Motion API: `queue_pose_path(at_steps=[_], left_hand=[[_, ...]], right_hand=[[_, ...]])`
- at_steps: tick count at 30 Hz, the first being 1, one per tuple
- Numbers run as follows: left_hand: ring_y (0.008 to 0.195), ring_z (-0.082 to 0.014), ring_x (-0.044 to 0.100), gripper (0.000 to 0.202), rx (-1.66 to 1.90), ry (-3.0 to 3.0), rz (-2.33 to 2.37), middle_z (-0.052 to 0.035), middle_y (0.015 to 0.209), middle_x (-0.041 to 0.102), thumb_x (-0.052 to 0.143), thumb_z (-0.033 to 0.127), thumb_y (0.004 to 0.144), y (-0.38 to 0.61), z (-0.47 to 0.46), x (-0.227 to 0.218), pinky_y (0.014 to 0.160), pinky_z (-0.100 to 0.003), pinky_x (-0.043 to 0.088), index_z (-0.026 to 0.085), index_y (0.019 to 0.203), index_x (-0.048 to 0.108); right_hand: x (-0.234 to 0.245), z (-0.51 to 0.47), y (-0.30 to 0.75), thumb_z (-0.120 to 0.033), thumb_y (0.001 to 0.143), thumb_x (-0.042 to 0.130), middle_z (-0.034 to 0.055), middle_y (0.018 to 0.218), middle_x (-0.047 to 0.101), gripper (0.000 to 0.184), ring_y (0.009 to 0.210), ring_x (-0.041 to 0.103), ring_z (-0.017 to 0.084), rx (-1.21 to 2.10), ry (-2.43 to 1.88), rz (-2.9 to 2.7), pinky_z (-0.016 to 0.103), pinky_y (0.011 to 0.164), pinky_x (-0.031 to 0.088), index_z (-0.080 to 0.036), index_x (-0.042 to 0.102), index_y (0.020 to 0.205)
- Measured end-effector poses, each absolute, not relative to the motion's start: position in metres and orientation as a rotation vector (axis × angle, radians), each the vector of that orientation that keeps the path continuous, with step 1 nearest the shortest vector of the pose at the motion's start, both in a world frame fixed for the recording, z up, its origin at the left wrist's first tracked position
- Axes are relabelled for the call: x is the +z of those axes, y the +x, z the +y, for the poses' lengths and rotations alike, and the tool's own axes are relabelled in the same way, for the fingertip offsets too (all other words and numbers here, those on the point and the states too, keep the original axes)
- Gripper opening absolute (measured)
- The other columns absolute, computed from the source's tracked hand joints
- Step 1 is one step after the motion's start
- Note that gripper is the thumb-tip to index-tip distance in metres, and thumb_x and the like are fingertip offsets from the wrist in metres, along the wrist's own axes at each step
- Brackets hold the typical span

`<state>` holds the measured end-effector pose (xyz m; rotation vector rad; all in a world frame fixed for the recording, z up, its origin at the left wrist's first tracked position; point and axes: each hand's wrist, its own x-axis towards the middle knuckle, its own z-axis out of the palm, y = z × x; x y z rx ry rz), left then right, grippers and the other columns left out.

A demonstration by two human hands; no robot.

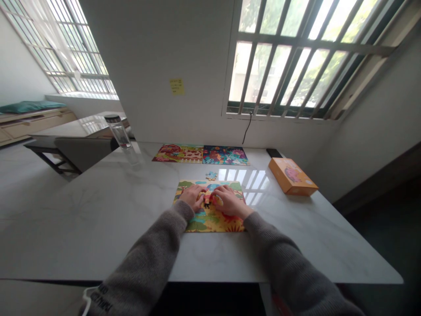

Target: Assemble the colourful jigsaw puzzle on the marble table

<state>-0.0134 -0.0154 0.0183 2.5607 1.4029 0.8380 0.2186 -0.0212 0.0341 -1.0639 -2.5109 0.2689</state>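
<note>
Room: Barred windows [296, 57] flank a white wall [197, 52] bearing a yellow sticky note [176, 87]; a bench [36, 115] with a teal cushion [29, 106] sits at far left, beyond a chair [82, 153].

Tabletop: A white marble-patterned tabletop [98, 210] fills the frame, reflecting window light.

Far edge: Two colorful picture puzzles [177, 153] lie side by side, touching, with a glass bottle [120, 138] to their left and a dark flat object [274, 152] to their right.

Right side: An orange box [292, 176] lies angled near the tabletop's right edge.

Puzzle: A bright jigsaw puzzle [210, 224] sits mid-table, directly before the person, below a loose piece [211, 175] lying just beyond its far edge.

Arms: Grey knit sleeves [148, 259] reach in from the bottom of the frame.

Hands: The left hand [192, 196] and right hand [230, 201] rest on the puzzle, almost meeting at its center.

Fingers: Pressed together and curved downward on the pieces [215, 199]; any pinch cannot be made out.
</note>
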Motion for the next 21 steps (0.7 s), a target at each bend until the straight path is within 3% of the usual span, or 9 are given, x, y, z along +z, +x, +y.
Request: queue_pose_path(at_steps=[6,11,16,18,21], left_hand=[[0.102,-0.0271,0.057,0.015,0.651,2.599,1.436,-0.0084,0.106,0.066,0.058,0.017,0.085,-0.015,-0.016,0.018,0.094,-0.043,0.048,0.021,0.092,0.07],[0.104,-0.0273,0.056,0.015,0.61,2.602,1.456,-0.0079,0.107,0.066,0.059,0.018,0.086,-0.015,-0.015,0.017,0.094,-0.043,0.047,0.021,0.094,0.07],[0.105,-0.0266,0.056,0.015,0.6,2.58,1.478,-0.007,0.107,0.067,0.059,0.02,0.087,-0.015,-0.016,0.02,0.095,-0.042,0.046,0.022,0.094,0.071],[0.105,-0.0265,0.056,0.015,0.583,2.579,1.491,-0.007,0.108,0.067,0.059,0.021,0.087,-0.014,-0.017,0.022,0.095,-0.042,0.046,0.022,0.094,0.072],[0.105,-0.0273,0.057,0.015,0.574,2.57,1.504,-0.0076,0.109,0.068,0.059,0.021,0.088,-0.014,-0.018,0.024,0.095,-0.043,0.046,0.021,0.094,0.072]], right_hand=[[0.038,0.008,0.218,-0.022,0.087,0.068,0.0082,0.113,0.066,0.019,0.108,0.054,0.026,0.37,-1.077,-2.523,0.042,0.097,0.041,-0.024,0.072,0.105],[0.042,0.057,0.212,-0.022,0.092,0.063,0.0097,0.117,0.066,0.022,0.11,0.056,0.024,0.291,-1.336,-2.364,0.036,0.097,0.042,-0.02,0.068,0.113],[0.034,0.087,0.195,-0.031,0.091,0.065,0.0136,0.12,0.063,0.021,0.114,0.053,0.029,0.265,-1.522,-2.292,0.04,0.096,0.041,-0.019,0.068,0.108],[0.031,0.093,0.19,-0.032,0.088,0.067,0.0156,0.118,0.063,0.025,0.113,0.053,0.031,0.27,-1.581,-2.259,0.042,0.094,0.042,-0.019,0.066,0.11],[0.03,0.098,0.186,-0.031,0.08,0.075,0.0176,0.118,0.061,0.046,0.112,0.053,0.033,0.28,-1.624,-2.211,0.043,0.092,0.043,-0.017,0.059,0.122]])
